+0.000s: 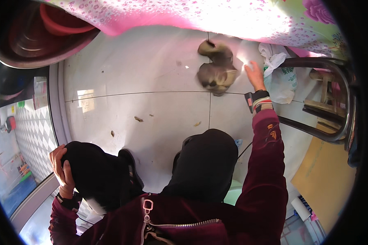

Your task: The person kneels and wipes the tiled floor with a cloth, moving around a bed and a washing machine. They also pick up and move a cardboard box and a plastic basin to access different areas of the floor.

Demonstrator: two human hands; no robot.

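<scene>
My left hand rests with bent fingers on my left knee, which is in black trousers. At the end of my outstretched right arm, my right hand is apart from everything, its fingers spread and nothing in them. Just left of it, a blurred brown and tan bundle, perhaps cloth or footwear, is over the tiled floor; whether it touches the floor I cannot tell. A knotted white plastic bag with green print lies right of my right hand.
A black tubular metal frame stands at the right, above flat cardboard. A large metal basin with a red plastic tub is at the upper left. Floral cloth hangs along the far side. Leaf-like scraps dot the floor.
</scene>
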